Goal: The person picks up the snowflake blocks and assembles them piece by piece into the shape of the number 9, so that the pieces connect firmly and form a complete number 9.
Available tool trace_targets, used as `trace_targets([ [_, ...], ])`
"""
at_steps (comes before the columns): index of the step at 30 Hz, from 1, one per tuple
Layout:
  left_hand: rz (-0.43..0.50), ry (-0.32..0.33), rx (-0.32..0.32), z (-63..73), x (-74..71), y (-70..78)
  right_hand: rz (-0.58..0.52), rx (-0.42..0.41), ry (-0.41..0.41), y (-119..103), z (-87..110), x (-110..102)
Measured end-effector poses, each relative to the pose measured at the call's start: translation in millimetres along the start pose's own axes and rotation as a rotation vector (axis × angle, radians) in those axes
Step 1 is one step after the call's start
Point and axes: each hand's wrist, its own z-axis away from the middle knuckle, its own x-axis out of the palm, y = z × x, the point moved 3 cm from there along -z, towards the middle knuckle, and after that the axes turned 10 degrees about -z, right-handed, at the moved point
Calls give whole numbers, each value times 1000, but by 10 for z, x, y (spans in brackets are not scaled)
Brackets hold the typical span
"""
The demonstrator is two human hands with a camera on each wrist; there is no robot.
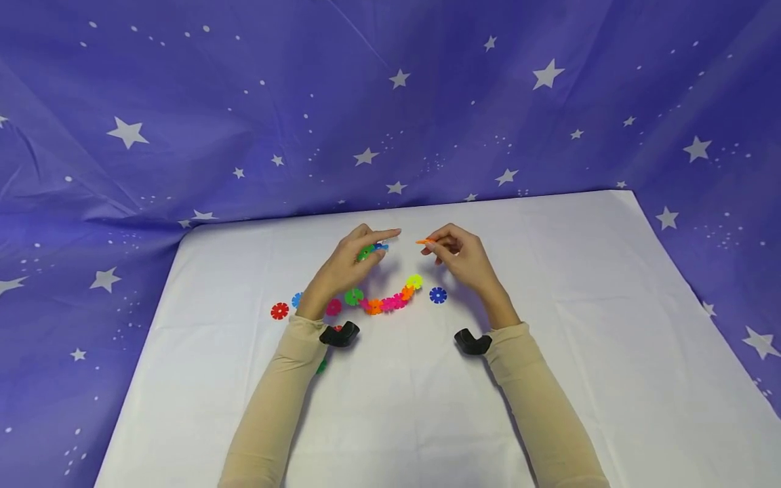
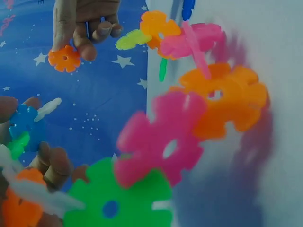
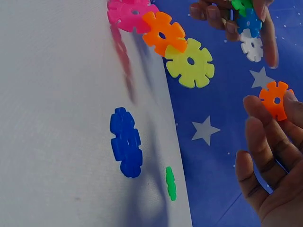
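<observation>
My left hand [image 1: 349, 263] holds one end of a chain of notched plastic discs, its thumb and fingers around a blue disc [image 2: 26, 125] with a white disc [image 3: 252, 46] joined to it. From there the chain curves through a green disc [image 2: 118, 196], a pink disc [image 2: 142, 137] and orange ones to a yellow disc [image 3: 190, 64] at its other end. The left index finger points out straight toward the right. Across a small gap, my right hand [image 1: 464, 259] pinches a single orange disc [image 3: 274, 100] between thumb and index finger, its other fingers loosely bent.
Loose discs lie on the white table [image 1: 610, 305]: a blue disc [image 1: 438, 295] below the right hand, and a red disc [image 1: 279, 311], a light blue disc [image 1: 297, 299] and a green disc [image 1: 321, 367] around the left forearm. A purple starry cloth [image 1: 427, 102] hangs behind.
</observation>
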Motion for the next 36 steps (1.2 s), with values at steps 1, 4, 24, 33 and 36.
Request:
trace_targets([
  [1, 12, -13, -2, 0, 3, 1, -1, 1, 4, 41, -9, -10],
  [4, 51, -30, -13, 3, 7, -13, -8, 4, -1, 104, -21, -25],
  [24, 253, -63, -5, -5, -14, 175, -92, 50, -92, -140, 11, 69],
  [33, 216, -14, 70, 32, -174, 387, -64, 20, -104, -231, 44, 91],
  [36, 195, 19, 97, 13, -114, 298, -66, 14, -105, -151, 31, 89],
])
